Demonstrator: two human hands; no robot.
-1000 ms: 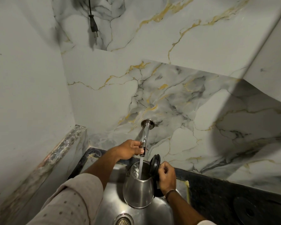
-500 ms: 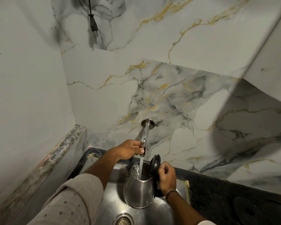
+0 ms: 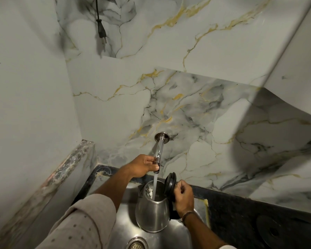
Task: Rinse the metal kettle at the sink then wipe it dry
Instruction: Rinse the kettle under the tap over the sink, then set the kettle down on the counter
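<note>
A shiny metal kettle hangs over the steel sink, its black lid flipped open to the right. My right hand grips the black handle on the kettle's right side. A chrome wall tap juts out of the marble wall, and a stream of water falls from it into the kettle's mouth. My left hand is closed around the tap's end, just above the kettle.
The sink drain lies below the kettle. A dark stone counter runs right of the sink, with the round black kettle base on it. A black power plug dangles high on the wall. A marble ledge borders the left.
</note>
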